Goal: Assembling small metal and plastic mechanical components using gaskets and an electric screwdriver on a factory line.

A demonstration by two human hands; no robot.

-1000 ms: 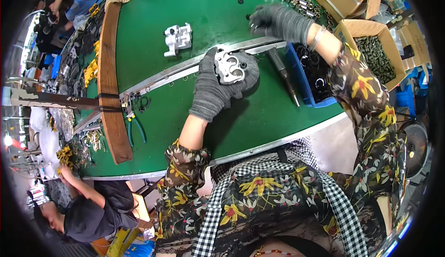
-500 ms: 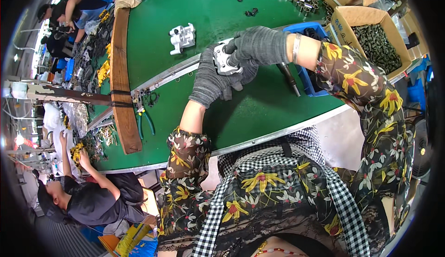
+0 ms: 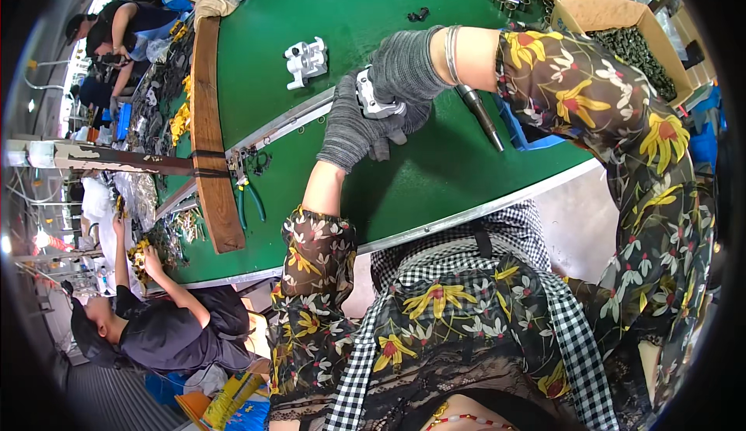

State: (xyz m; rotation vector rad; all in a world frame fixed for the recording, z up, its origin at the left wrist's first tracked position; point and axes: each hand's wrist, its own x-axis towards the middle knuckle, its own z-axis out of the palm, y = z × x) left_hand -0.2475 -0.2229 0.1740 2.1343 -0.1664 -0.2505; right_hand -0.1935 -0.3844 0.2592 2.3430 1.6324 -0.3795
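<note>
metal part [image 3: 374, 103] sits clamped in the left hand [image 3: 346, 126]; right hand [image 3: 406, 66] partly covers it, grip hidden from here.

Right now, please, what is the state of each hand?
Left hand in grey knit glove: closed, holding the silver-coloured metal part.
Right hand in grey knit glove: over that part; grip cannot be told.

Pliers [image 3: 242, 185] lie beside a wooden bar [image 3: 205, 112], a cloth [image 3: 214, 5] covers its far end, and a co-worker [image 3: 163, 331] wears black
</note>
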